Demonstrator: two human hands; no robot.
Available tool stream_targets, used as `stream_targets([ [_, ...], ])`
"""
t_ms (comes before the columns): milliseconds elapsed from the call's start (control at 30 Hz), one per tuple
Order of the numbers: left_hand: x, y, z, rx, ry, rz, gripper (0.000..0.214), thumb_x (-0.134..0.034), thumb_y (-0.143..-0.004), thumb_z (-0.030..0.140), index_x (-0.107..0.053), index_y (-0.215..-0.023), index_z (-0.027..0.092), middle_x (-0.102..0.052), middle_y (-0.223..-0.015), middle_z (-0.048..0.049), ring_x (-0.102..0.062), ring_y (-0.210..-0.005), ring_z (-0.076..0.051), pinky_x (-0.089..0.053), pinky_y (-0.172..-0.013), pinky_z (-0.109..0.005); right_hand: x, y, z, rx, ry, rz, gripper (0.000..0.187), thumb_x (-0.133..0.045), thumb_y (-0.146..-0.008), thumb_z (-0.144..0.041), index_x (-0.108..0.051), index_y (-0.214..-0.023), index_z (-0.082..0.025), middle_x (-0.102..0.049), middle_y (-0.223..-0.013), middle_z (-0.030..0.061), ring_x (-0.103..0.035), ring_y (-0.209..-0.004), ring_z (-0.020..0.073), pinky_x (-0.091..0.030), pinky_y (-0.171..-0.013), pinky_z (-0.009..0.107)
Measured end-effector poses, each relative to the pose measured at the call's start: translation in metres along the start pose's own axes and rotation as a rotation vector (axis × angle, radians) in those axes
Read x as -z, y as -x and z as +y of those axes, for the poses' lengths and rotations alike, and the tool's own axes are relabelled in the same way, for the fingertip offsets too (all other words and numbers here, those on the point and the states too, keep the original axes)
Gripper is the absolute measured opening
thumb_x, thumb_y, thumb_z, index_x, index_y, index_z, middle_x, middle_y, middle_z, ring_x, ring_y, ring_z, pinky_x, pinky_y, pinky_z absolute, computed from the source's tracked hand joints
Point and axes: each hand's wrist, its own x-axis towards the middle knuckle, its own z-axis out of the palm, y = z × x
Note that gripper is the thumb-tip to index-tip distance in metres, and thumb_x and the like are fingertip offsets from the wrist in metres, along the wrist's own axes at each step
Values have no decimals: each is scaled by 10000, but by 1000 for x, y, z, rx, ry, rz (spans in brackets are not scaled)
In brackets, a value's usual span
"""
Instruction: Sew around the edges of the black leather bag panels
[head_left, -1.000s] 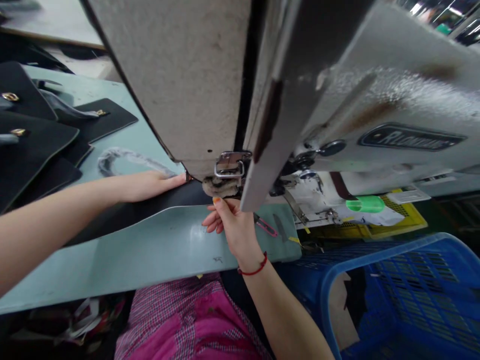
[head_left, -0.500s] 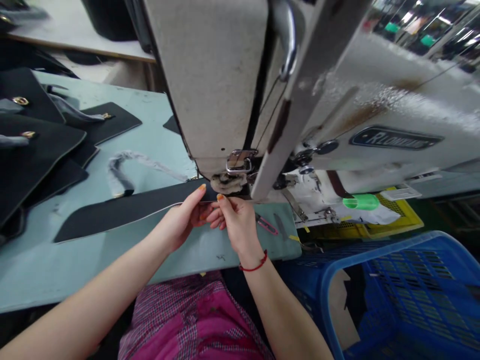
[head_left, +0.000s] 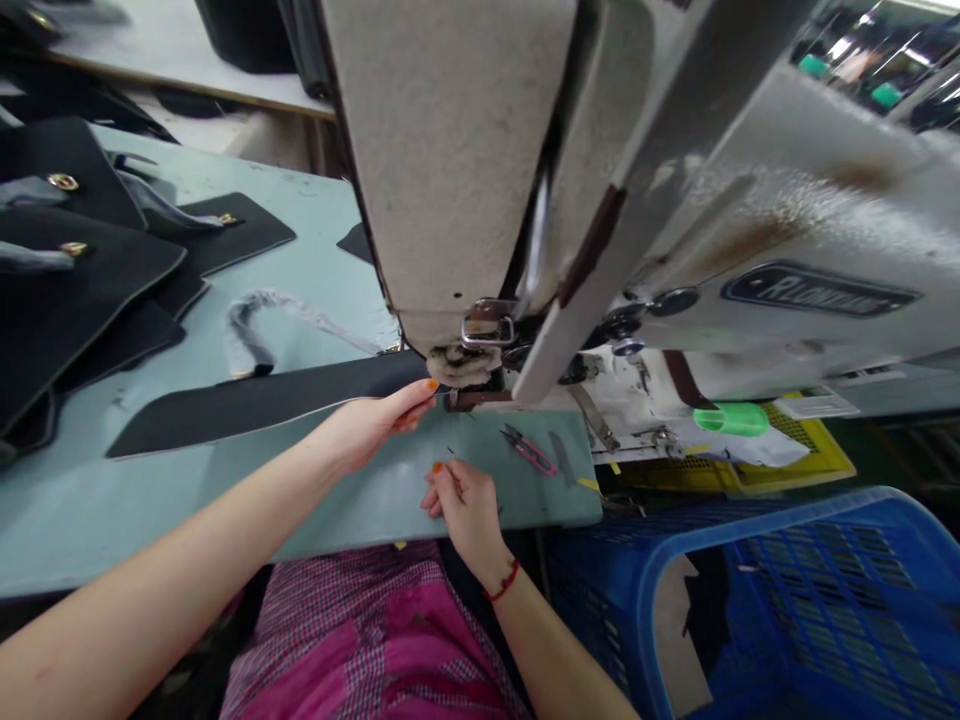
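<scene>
Left hand [head_left: 375,425] pinches the near end of the long black leather strip [head_left: 262,405] flat at the grey sewing machine's presser foot [head_left: 469,385], right hand [head_left: 461,500] loosely curled, empty, by the pale green bench [head_left: 360,490] edge; pink thread snips [head_left: 529,450] alongside, bench left of the strip bare.

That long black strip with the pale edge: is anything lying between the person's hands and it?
Nothing visible does. The left hand already rests its fingers on the near end of the long black strip with the pale edge, beside the sewing machine's foot. The right hand lies apart on bare pale green table.
</scene>
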Motion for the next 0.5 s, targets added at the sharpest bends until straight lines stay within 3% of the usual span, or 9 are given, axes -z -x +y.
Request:
stream_targets([
  [200,2,-8,-1,-14,114,-66,409,-750,-677,502,-512,-568,187,-412,-555,37,-324,-537,-101,-290,-536,-267,1,-1,9,36,85,-30,333,-465,-991,-377,-660,-832,-159,-675,-627,22,-612,-516,107,-472,-552,192],
  [500,-13,-3,-4,-66,163,53,414,-710,-679,520,-456,-588,205,-400,-586,18,-357,-557,-112,-347,-535,-268,6,1,2,51,124,-63,314,-460,-989,-338,-669,-829,-169,-679,-634,13,-619,-523,101,-467,-563,186],
])
